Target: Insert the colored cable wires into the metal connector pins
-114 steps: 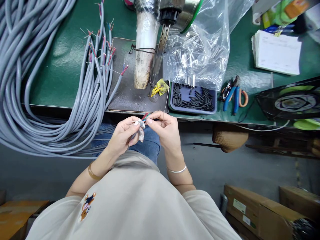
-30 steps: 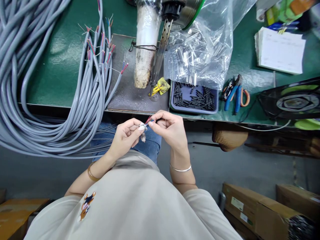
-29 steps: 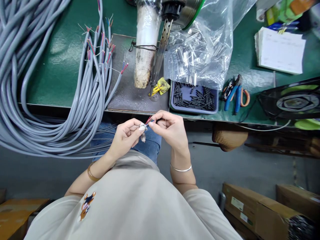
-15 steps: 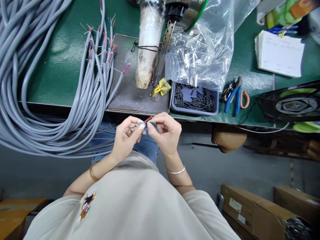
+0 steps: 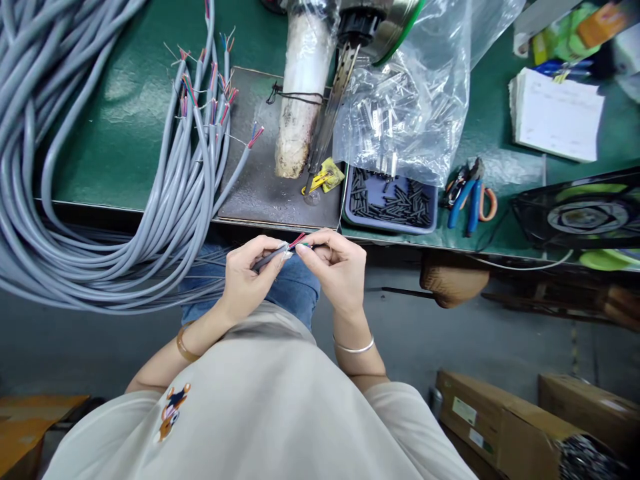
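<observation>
Just off the table's front edge, over my lap, my left hand [image 5: 254, 270] pinches a grey cable [image 5: 269, 257] close to its stripped end. Thin coloured wires [image 5: 298, 239], red and green among them, fan out from that end toward the right. My right hand [image 5: 334, 267] closes thumb and forefinger on some of these wires; which ones is partly hidden by the fingers. Left of my hands lies a thick bundle of grey cables [image 5: 165, 220], several with stripped ends showing coloured wires on the table.
A soldering iron [image 5: 327, 120] beside a wrapped white tube [image 5: 300, 100] points down at a dark board [image 5: 245, 190]. A blue tray [image 5: 390, 227] holds small black pieces, beneath a clear bag [image 5: 415, 127] of metal parts. Pliers [image 5: 465, 200], a notepad [image 5: 557, 117] and a fan [image 5: 580, 213] stand right.
The grey cable's jacket now shows in my left hand, where only loose wire ends were visible before. Both hands stay close together at the same place. The view has shifted slightly.
</observation>
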Demonstrator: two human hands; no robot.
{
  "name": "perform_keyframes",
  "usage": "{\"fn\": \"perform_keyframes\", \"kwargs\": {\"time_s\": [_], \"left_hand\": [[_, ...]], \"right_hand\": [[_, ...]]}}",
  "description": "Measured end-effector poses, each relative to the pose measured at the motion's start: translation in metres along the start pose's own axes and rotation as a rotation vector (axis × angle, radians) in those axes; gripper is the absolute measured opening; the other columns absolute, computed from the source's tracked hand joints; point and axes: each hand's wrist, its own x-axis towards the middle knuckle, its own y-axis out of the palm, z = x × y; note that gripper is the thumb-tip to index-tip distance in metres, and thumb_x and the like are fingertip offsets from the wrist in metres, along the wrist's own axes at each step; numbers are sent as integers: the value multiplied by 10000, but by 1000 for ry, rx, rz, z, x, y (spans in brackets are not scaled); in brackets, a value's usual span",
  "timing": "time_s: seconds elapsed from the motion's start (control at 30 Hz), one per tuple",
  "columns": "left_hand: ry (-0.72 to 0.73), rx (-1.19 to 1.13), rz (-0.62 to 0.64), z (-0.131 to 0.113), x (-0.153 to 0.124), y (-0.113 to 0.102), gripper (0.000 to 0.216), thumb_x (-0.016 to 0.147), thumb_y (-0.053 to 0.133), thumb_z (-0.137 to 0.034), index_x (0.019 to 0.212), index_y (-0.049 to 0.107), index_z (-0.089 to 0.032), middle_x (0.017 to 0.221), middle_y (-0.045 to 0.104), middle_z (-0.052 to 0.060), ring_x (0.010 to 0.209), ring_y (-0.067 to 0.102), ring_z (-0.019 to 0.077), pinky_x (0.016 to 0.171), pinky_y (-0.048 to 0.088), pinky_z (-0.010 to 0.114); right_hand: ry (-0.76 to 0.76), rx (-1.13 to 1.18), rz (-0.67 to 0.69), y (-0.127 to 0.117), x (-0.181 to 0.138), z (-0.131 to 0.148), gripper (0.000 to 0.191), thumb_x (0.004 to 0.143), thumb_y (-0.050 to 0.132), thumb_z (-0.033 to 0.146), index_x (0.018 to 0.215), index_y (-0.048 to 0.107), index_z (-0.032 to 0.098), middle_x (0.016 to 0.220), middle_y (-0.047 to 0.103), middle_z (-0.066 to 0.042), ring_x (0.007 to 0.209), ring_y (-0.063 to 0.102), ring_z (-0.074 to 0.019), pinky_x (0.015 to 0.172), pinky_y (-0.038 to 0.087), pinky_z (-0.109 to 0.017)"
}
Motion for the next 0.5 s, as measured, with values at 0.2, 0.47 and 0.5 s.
{"fn": "perform_keyframes", "kwargs": {"time_s": [0.2,0.47,0.5], "left_hand": [[-74,-40,58,-3,2,1,164,888,755,-305,982,789,-174,857,756,44,690,649,126,678,526,219],[-231,-339,40,-7,7,7,169,837,817,-323,872,757,-169,791,714,12,660,644,92,641,542,180],[-233,-346,38,-8,8,7,164,839,815,-317,865,750,-169,782,704,7,658,639,90,642,540,180]], "right_hand": [[133,102,42,-1,2,-1,181,811,756,365,772,703,197,572,448,63,465,257,-48,454,179,-239],[62,101,32,5,3,1,118,800,730,297,761,685,195,701,572,44,455,264,-21,445,171,-237],[51,105,30,5,3,1,111,806,723,291,763,688,195,726,587,39,456,266,-19,447,174,-239]]}}
